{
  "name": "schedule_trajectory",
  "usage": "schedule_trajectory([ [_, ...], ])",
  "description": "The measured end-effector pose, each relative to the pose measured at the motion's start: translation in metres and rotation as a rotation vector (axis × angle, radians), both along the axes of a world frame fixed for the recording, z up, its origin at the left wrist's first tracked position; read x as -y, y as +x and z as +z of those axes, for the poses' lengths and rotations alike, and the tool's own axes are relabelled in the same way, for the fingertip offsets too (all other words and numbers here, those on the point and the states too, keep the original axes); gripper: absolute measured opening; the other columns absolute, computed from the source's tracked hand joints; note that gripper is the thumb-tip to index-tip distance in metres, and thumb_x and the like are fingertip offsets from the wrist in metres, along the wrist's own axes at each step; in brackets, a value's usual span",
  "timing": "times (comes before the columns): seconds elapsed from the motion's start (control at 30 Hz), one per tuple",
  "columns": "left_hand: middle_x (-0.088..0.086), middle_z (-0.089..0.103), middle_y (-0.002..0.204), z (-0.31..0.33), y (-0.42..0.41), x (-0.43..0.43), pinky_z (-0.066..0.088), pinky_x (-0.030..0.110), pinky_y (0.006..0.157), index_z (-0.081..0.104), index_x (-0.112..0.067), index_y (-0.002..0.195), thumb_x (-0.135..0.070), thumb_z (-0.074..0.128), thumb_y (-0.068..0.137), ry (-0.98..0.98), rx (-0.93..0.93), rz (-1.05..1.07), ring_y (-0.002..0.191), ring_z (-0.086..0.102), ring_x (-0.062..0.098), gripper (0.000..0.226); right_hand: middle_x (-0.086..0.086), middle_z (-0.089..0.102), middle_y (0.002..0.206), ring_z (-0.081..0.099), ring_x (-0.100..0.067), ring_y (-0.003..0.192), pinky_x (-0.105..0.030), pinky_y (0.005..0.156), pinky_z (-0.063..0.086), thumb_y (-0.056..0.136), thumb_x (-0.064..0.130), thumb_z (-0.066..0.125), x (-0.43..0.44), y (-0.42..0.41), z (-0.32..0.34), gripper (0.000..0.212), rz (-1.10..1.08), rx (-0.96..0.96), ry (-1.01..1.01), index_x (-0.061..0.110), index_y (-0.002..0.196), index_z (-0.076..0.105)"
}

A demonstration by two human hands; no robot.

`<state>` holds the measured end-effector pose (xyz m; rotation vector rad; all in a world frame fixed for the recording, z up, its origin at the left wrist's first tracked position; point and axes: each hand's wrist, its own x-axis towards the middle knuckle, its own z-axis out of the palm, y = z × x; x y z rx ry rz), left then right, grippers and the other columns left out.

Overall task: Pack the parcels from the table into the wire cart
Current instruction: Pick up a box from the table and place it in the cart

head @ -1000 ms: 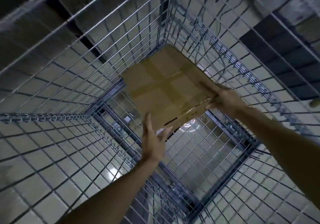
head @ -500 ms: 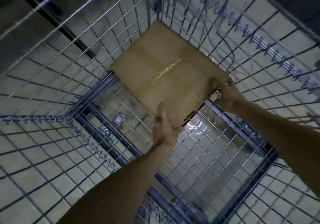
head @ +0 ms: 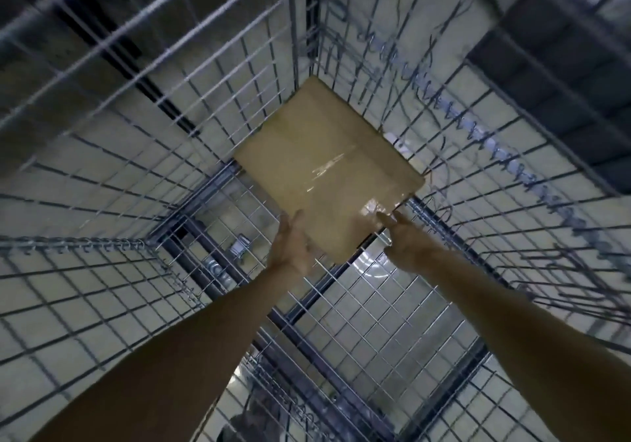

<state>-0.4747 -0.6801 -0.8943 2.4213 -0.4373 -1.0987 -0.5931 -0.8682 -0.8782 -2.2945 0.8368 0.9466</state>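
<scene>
I look straight down into the wire cart (head: 211, 308). A flat brown cardboard parcel (head: 324, 168) with clear tape across its top lies at the cart's far corner, down near the mesh floor. My left hand (head: 290, 247) lies against the parcel's near left edge with its fingers straight. My right hand (head: 401, 236) is at the near right corner, two straight fingers touching the box's edge. Both forearms reach down from the bottom of the view.
Wire mesh walls rise on all sides, with a spiral-bound corner joint (head: 78, 245) on the left and another (head: 495, 144) on the right. Pale floor tiles and a caster show through the mesh floor (head: 375, 311), which is bare on the near side.
The parcel has gone down and away into the far corner of the cart. Both hands have loosened from gripping its edges to touching it with straight fingers.
</scene>
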Motion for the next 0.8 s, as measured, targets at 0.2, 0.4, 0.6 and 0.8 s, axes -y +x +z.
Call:
schedule_trajectory([
  [0.2, 0.002, 0.044, 0.141, 0.133, 0.018, -0.020, 0.048, 0.024, 0.071, 0.040, -0.027, 0.140, -0.008, 0.053, 0.098, -0.004, 0.003, 0.070, 0.099, 0.054, 0.017, 0.048, -0.014, 0.012, 0.164, 0.027, -0.034, 0.146, -0.042, 0.115, 0.035, 0.095, 0.008, 0.053, 0.003, 0.010, 0.145, 0.075, 0.007, 0.030, -0.082, 0.023, 0.158, 0.014],
  [0.4, 0.004, 0.056, 0.098, 0.315, 0.005, -0.061, 0.048, 0.016, 0.050, 0.037, -0.020, 0.124, -0.007, 0.053, 0.100, 0.005, 0.024, 0.118, 0.075, 0.054, 0.021, 0.032, -0.014, 0.006, 0.164, 0.022, -0.035, 0.148, -0.048, 0.119, 0.028, 0.099, 0.013, 0.052, -0.033, 0.013, 0.314, 0.072, 0.026, 0.126, -0.071, 0.021, 0.158, 0.010],
  [0.6, 0.013, 0.048, 0.141, 0.464, -0.001, -0.126, 0.050, 0.038, 0.088, 0.034, -0.016, 0.149, -0.012, 0.057, 0.096, -0.093, 0.223, 0.145, 0.113, 0.057, 0.035, 0.058, -0.019, 0.013, 0.161, 0.035, -0.035, 0.141, -0.038, 0.112, 0.033, 0.099, 0.010, 0.052, -0.081, 0.027, 0.452, 0.070, 0.120, 0.266, -0.102, 0.015, 0.157, 0.014],
  [0.8, 0.013, 0.040, 0.149, 0.571, 0.025, -0.192, 0.045, 0.034, 0.089, 0.031, -0.017, 0.151, -0.017, 0.053, 0.099, -0.148, 0.405, 0.168, 0.120, 0.053, 0.031, 0.056, -0.014, 0.015, 0.162, 0.026, -0.035, 0.145, -0.040, 0.117, 0.024, 0.102, 0.020, 0.051, -0.138, 0.061, 0.542, 0.063, 0.165, 0.413, -0.113, 0.015, 0.156, 0.019],
])
